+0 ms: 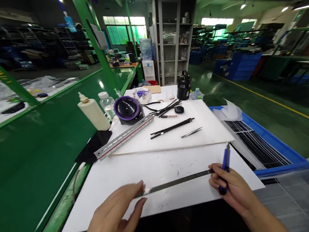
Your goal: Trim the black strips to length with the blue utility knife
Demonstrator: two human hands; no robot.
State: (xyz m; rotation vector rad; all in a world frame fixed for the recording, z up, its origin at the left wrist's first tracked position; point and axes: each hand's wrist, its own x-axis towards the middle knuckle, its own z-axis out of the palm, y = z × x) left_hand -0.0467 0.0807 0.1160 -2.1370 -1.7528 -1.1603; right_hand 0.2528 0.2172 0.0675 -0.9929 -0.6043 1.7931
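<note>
A thin dark strip [179,181] stretches between my two hands above a white board [106,182]. Its left end lies between the thumb and fingers of my left hand [117,214]. My right hand [232,183] pinches the other end and also holds a blue utility knife [226,160], its tip pointing up. Beyond them, on a white foam sheet [215,124], lie several black strips [172,127], metal tweezers [191,132], a red pen [168,116] and a black oval object [179,109]. A slotted metal bar [123,137] rests slanting across the foam's left edge.
Behind the foam stand a purple-rimmed black device [127,108], a cream squeeze bottle [93,114], a clear jar [106,104] and a black flask [184,87]. Blue trays [285,147] with black strips are at the right. A green partition [45,148] runs along the left.
</note>
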